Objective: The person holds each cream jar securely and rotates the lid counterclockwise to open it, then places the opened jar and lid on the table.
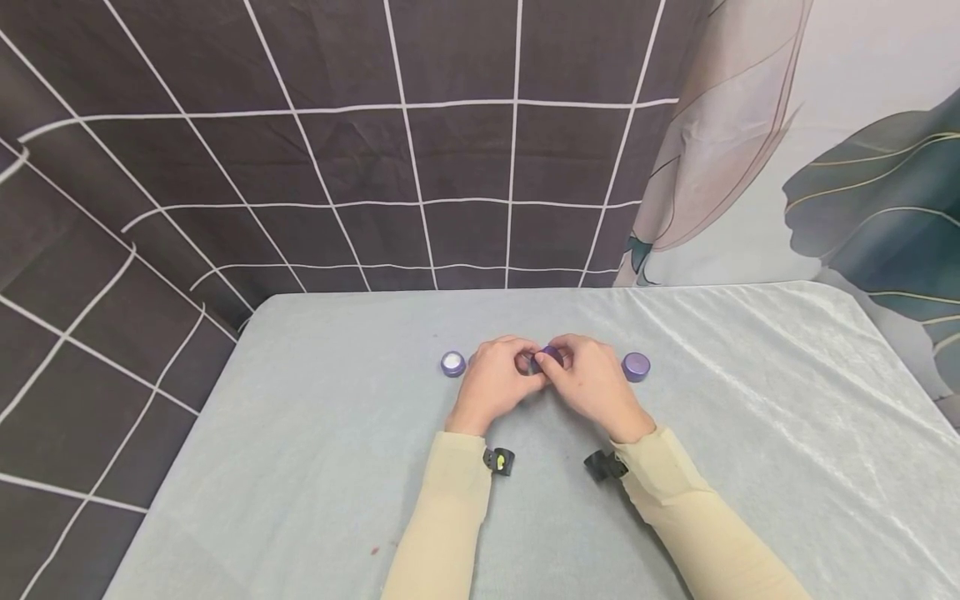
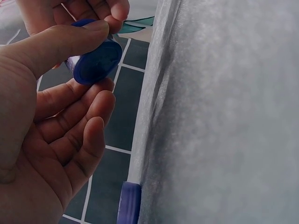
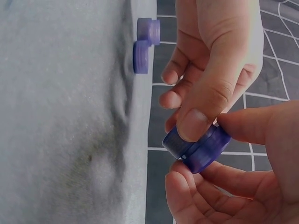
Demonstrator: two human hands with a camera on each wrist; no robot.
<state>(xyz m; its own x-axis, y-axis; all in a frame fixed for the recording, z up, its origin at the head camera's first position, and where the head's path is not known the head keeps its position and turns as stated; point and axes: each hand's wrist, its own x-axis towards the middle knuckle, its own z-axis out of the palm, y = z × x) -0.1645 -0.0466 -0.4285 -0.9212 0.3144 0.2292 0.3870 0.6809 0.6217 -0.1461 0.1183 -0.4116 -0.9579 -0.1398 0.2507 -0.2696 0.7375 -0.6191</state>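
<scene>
Both hands meet over the table around one small round purple jar. My left hand pinches one side of it, thumb on top, as the right wrist view shows. On the other, wider side, my right hand grips the rim between thumb and fingers. A flat, dark blue-purple end of the jar faces the left wrist camera. Left of the hands stands an open purple jar with a pale inside. Beside it, mostly hidden by the left hand, is another purple round piece.
A purple flat-topped round piece lies just right of the right hand. Pale grey cloth covers the table. A dark curtain with white grid lines hangs behind and at the left; a patterned curtain hangs at the right.
</scene>
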